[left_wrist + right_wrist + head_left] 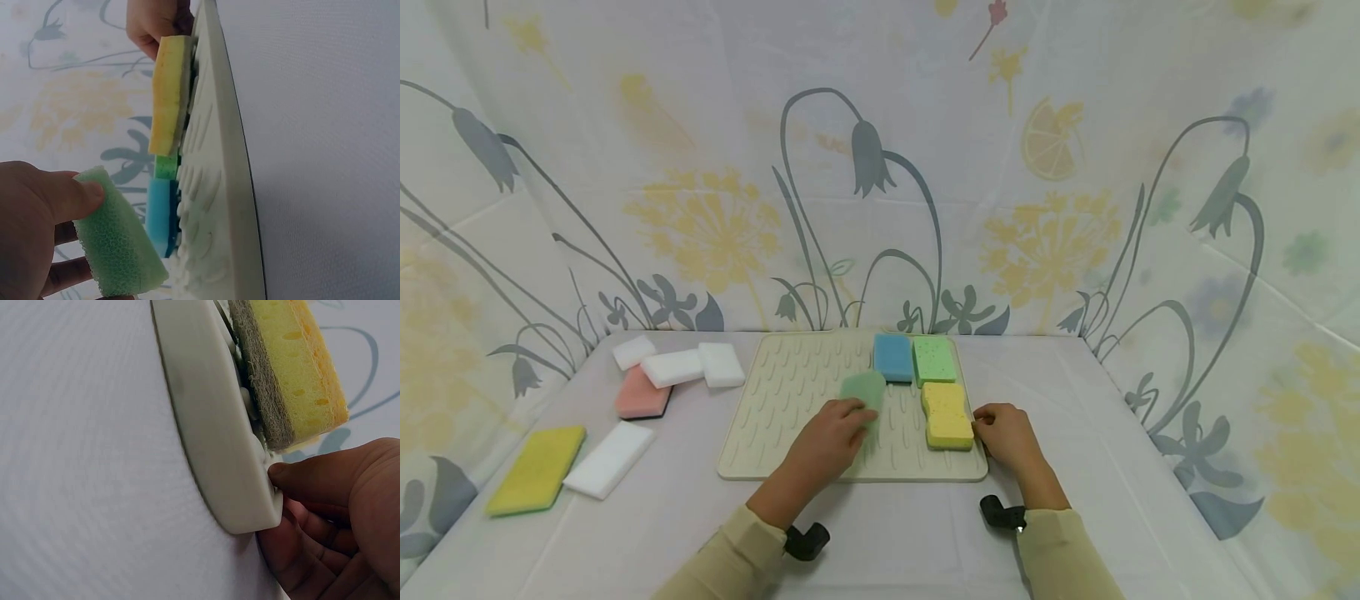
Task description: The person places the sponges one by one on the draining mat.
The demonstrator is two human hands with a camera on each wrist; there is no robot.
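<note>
Between thumb and fingers my left hand (827, 442) holds a pale green foam sponge (119, 244) over the middle of a cream drying mat (782, 408) with raised ridges. At the mat's right edge my right hand (1009, 437) pinches the rim, thumb on top and fingers beneath, as the right wrist view shows. Just inside that edge lies a yellow sponge (947, 425) with a grey scouring layer underneath. Behind it on the mat sit a blue sponge (892, 358) and a bright green sponge (934, 361), side by side.
Left of the mat, several white sponge blocks (672, 367) lie on the white-covered table (685, 517). Among them are a pink sponge (642, 393) with a dark base and a yellow sponge with a green base (537, 471). A flower-printed curtain (880, 233) hangs behind.
</note>
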